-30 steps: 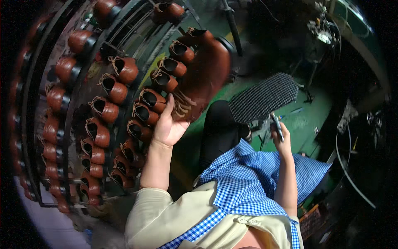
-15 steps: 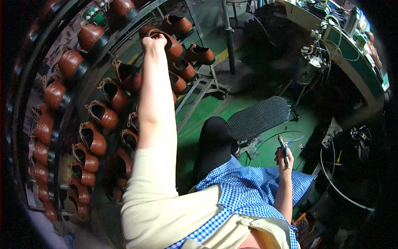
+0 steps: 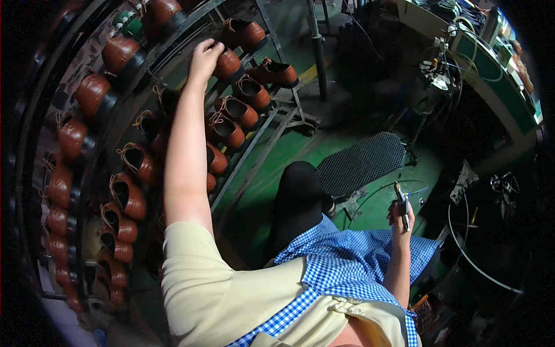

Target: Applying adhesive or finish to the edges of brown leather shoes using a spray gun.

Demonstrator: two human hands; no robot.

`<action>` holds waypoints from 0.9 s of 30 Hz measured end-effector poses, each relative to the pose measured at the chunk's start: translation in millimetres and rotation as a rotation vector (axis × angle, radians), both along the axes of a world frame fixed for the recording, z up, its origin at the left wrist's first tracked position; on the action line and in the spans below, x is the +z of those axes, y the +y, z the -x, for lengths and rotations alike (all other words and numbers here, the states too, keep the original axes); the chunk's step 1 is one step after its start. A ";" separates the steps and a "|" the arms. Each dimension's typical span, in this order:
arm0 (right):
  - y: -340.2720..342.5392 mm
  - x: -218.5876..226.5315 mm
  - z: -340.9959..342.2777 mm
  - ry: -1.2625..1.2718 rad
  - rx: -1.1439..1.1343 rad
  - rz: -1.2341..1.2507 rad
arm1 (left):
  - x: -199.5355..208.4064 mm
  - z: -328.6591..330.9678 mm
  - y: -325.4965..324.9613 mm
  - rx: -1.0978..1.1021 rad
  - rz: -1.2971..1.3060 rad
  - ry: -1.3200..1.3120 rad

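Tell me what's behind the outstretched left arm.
Behind the left arm is a rack of brown shoes; some show on both sides of the arm, a few partly cut off by it. Anything directly behind it is covered; I can't tell what's there.

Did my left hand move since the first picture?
Yes. Against the shoe rack, the left hand has gone farther from the body, toward the rack's far end.
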State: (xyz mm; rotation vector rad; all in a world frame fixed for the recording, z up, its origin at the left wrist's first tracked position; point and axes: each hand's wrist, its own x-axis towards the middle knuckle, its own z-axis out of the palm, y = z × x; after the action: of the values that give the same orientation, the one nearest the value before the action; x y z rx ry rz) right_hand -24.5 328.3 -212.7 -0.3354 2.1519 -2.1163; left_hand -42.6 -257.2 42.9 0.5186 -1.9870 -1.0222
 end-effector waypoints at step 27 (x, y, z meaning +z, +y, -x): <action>-74.7 41.6 25.4 -0.159 -0.112 0.333 | 28.7 -158.4 90.9 -0.149 0.190 -0.377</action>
State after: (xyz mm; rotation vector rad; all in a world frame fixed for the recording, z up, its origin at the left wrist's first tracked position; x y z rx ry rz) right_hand -49.8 253.6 -171.1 -0.0682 1.7710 -2.4714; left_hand 115.8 -166.3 71.6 0.4914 -2.4603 -0.8562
